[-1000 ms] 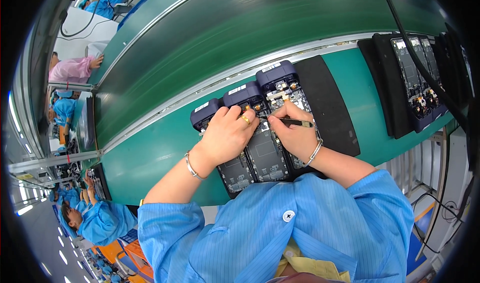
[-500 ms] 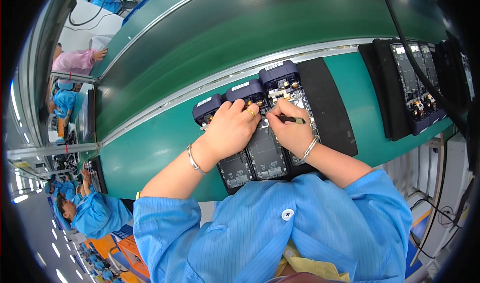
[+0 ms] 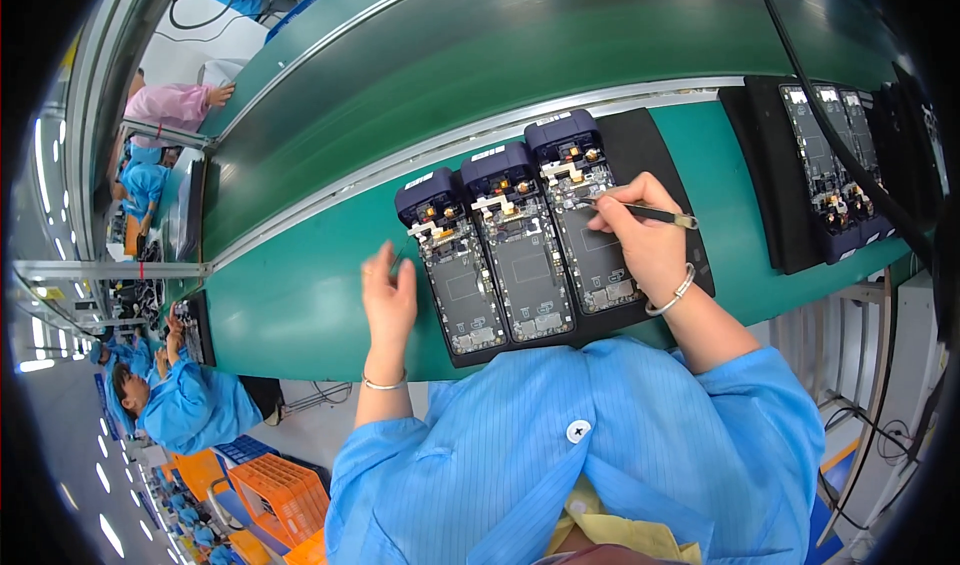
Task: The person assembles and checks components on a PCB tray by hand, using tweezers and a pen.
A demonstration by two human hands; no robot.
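Observation:
Three opened handheld electronic devices lie side by side: a left one (image 3: 462, 290), a middle one (image 3: 525, 270) and a right one (image 3: 590, 240). Each has a dark blue housing at its far end and bare circuit boards. My right hand (image 3: 645, 235) pinches a pair of tweezers (image 3: 665, 214), whose tips reach the upper board of the right device. My left hand (image 3: 388, 300) is raised just left of the left device, its thumb and fingers apart and slightly blurred. A thin dark streak by its fingertips is too unclear to name.
A black mat (image 3: 690, 265) lies under the devices on the green bench (image 3: 300, 265). Further right, more such devices (image 3: 828, 155) rest on black mats under a hanging black cable (image 3: 830, 130). A metal rail (image 3: 400, 155) runs behind. Co-workers (image 3: 195, 405) sit at left, near an orange crate (image 3: 280, 495).
My left hand has come off the devices and moved left. My right hand has shifted right with the tweezers, from the middle to the right device. All three boards now show.

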